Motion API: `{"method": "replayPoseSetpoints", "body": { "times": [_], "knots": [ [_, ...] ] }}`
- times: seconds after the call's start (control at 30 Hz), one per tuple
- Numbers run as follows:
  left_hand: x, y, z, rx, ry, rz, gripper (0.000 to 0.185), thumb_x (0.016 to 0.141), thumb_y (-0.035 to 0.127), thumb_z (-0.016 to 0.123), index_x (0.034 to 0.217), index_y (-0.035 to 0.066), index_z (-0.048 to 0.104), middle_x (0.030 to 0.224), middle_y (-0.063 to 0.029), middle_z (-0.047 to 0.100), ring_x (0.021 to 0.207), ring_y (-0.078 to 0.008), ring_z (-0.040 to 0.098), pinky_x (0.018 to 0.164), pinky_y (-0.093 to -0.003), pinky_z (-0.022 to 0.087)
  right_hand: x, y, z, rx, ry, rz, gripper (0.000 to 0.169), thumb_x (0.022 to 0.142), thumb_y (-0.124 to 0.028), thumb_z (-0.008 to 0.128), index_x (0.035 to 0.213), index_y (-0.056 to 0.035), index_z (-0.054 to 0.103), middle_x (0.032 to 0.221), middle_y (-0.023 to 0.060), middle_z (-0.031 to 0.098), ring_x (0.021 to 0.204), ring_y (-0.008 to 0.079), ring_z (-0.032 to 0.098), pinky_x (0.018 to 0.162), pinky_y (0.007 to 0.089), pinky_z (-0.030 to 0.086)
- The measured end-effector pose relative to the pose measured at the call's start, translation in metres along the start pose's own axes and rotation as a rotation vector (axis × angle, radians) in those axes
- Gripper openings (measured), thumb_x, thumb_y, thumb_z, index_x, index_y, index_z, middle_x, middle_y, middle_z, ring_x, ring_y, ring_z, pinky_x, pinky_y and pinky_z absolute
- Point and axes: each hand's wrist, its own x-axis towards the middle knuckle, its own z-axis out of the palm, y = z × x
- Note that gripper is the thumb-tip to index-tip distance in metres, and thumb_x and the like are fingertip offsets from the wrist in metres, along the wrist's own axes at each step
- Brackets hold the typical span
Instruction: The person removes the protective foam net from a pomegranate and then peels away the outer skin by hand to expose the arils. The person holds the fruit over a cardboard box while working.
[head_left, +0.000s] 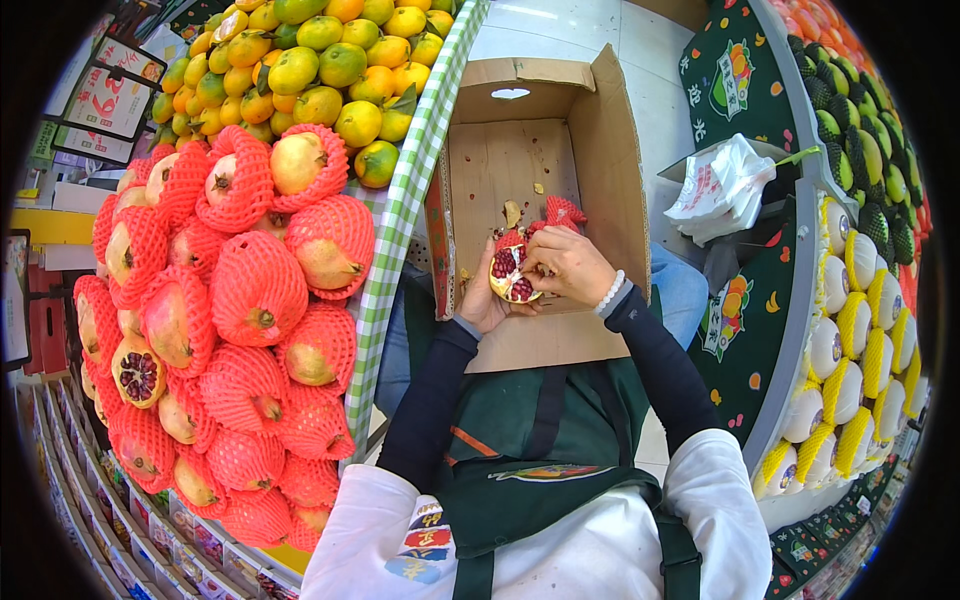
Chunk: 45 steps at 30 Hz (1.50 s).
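Note:
An opened pomegranate (507, 271) with dark red seeds and pale membrane rests in my left hand (480, 300), whose fingers curl around its side and underneath. My right hand (568, 262) is at the fruit's cut face, its thumb and fingertips pinched together there; whether they grip a bit of membrane or a seed is too small to tell. Both hands are over a cardboard box (517, 157) that lies across my lap. Inside it, beyond the hands, are a piece of peel (512, 214), loose seeds and a red foam net (564, 213).
To the left are heaped pomegranates in red foam nets (259, 289), with green-orange citrus (322, 67) behind. A green checked cloth (382, 300) edges that stand. White plastic bags (720, 187) hang at right, beside fruits in yellow and white nets (847, 337) and dark netted green fruits (862, 142).

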Motion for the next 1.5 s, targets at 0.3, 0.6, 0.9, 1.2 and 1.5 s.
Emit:
{"method": "replayPoseSetpoints", "body": {
  "times": [0.3, 0.6, 0.9, 1.2, 1.5],
  "knots": [
    [-0.001, 0.003, 0.004, -0.002, 0.001, 0.026, 0.081, 0.089, 0.072, 0.019, 0.122, 0.006, 0.052, 0.096, -0.0137, 0.068, 0.073, -0.026, 0.07, 0.064, -0.0354, 0.061, 0.014, -0.012, -0.001, 0.075, 0.002, 0.063, 0.014, 0.065, -0.006, 0.071, 0.071, -0.004, 0.058, 0.079, 0.0064, 0.054, 0.077, 0.0247, 0.056, 0.068, 0.0344, 0.048],
    [0.003, 0.001, 0.002, -0.008, 0.024, 0.101, 0.077, 0.091, 0.068, 0.019, 0.125, 0.006, 0.049, 0.099, -0.0136, 0.067, 0.082, -0.0255, 0.069, 0.065, -0.0347, 0.061, 0.003, -0.007, -0.012, 0.284, 0.147, 0.271, 0.015, 0.071, -0.004, 0.074, 0.084, -0.0019, 0.067, 0.083, 0.0084, 0.062, 0.074, 0.0205, 0.062, 0.068, 0.0289, 0.05],
    [0.001, 0.001, 0.004, -0.029, 0.046, 0.108, 0.077, 0.092, 0.068, 0.019, 0.128, 0.007, 0.049, 0.099, -0.0123, 0.067, 0.08, -0.024, 0.069, 0.065, -0.035, 0.061, -0.006, -0.01, 0.002, 0.072, -0.012, 0.2, 0.017, 0.074, -0.018, 0.072, 0.086, -0.0069, 0.068, 0.089, 0.0067, 0.06, 0.081, 0.0244, 0.061, 0.072, 0.0343, 0.05],
    [0.002, 0.0, 0.002, -0.021, 0.049, 0.074, 0.078, 0.09, 0.07, 0.019, 0.122, 0.007, 0.052, 0.093, -0.0115, 0.068, 0.076, -0.0246, 0.069, 0.065, -0.0352, 0.06, 0.001, -0.011, 0.011, -0.205, 0.079, -0.025, 0.013, 0.069, -0.013, 0.071, 0.075, -0.0055, 0.061, 0.08, 0.0049, 0.055, 0.075, 0.0227, 0.058, 0.067, 0.0353, 0.049],
    [0.002, 0.0, 0.001, -0.006, 0.034, 0.092, 0.075, 0.091, 0.069, 0.02, 0.122, 0.008, 0.052, 0.096, -0.0114, 0.067, 0.077, -0.0236, 0.069, 0.063, -0.0355, 0.06, -0.001, -0.013, 0.007, -0.019, 0.089, 0.111, 0.015, 0.07, -0.011, 0.072, 0.081, -0.0052, 0.064, 0.085, 0.0061, 0.059, 0.079, 0.0241, 0.06, 0.07, 0.0339, 0.051]
  ]
}}
